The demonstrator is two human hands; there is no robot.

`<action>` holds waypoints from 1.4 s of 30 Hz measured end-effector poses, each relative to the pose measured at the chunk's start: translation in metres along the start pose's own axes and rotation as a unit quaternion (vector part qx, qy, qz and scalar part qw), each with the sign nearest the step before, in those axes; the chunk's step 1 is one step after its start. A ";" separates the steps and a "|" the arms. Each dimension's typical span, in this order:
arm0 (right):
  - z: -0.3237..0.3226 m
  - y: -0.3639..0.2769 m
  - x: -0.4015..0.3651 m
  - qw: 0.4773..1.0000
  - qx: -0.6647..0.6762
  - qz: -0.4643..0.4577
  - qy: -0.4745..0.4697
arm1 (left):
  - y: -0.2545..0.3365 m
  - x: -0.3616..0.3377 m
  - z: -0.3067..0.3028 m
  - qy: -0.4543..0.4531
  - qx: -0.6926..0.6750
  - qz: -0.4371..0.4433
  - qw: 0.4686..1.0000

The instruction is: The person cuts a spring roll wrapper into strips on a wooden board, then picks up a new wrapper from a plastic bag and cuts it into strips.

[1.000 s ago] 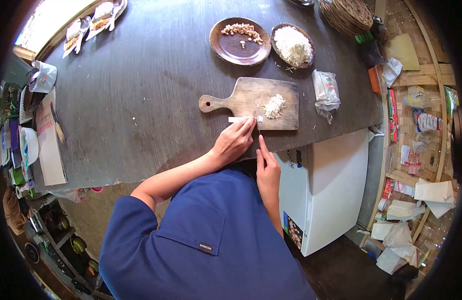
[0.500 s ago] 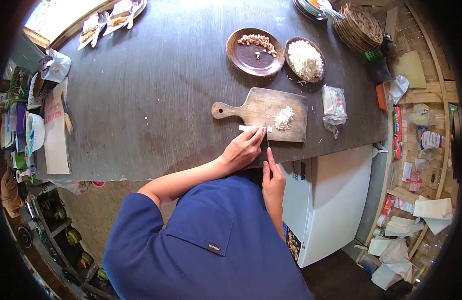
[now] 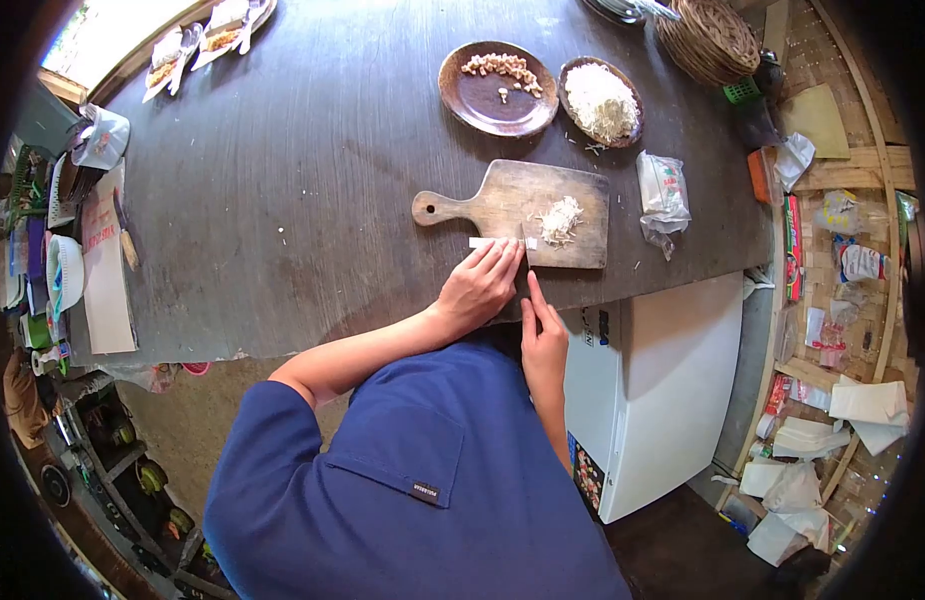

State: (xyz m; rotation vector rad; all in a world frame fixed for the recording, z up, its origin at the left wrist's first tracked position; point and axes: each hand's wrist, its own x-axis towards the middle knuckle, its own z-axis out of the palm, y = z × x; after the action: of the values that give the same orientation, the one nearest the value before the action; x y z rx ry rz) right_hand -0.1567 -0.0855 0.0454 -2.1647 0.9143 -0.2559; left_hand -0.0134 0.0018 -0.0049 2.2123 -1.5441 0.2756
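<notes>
My left hand (image 3: 479, 285) presses a pale white strip of food (image 3: 476, 243) onto the near edge of a wooden cutting board (image 3: 502, 195), fingertips bunched over it. In my right hand (image 3: 544, 345) is a knife (image 3: 528, 256), its thin blade standing across the strip just right of my left fingertips. The index finger stretches along the knife; its handle is mostly hidden by the hand. A short end of the strip shows beyond the blade. On the board's right half lies a small heap of fine white shreds (image 3: 559, 222).
Behind the board are a brown plate (image 3: 472, 105) with diced tan pieces and a bowl of white shreds (image 3: 602, 103). A plastic-wrapped pack (image 3: 662, 190) lies to the right. Stacked wicker plates (image 3: 709, 40) stand farther back. A white appliance (image 3: 672, 390) adjoins the table's front edge.
The whole view has shifted slightly, so the table things appear a little higher and farther left. My left fingers look flatter on the strip; the knife stays beside them.
</notes>
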 end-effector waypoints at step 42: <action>-0.004 -0.004 0.004 0.999 0.026 -0.014 -0.012 | -0.004 0.001 0.001 0.037 -0.015 -0.020 0.999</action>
State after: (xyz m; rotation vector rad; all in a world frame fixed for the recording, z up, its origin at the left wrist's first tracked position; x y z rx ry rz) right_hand -0.1531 -0.0883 0.0507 -2.1295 0.8556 -0.2646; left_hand -0.0093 0.0020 -0.0065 2.1815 -1.4556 0.3153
